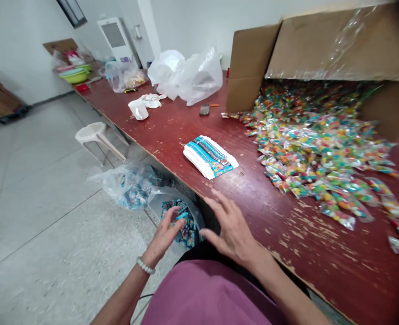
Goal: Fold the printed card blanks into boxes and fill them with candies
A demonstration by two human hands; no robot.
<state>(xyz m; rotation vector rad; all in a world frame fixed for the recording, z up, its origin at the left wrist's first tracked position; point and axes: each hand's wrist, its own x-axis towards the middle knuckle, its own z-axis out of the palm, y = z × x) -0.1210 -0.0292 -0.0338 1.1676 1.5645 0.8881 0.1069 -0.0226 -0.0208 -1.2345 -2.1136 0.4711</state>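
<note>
My left hand (165,232) hovers over an open plastic bag (159,198) on the floor, which holds several small blue packets (187,230). Its fingers are apart and nothing is in them. Near the table's front edge, my right hand (231,225) is spread open and holds nothing. Just beyond it on the red table (172,131) lies a stack of flat blue-and-white printed cartons (211,158). To the right, a large heap of clear-wrapped colourful candies (308,153) spills out of a tipped cardboard box (253,67).
A second bag of blue packets (132,187) and a white plastic stool (98,135) stand on the floor at left. Farther along the table are a white scoop (138,109), an orange-handled brush (204,109), crumpled plastic bags (189,74) and a green basin (74,77).
</note>
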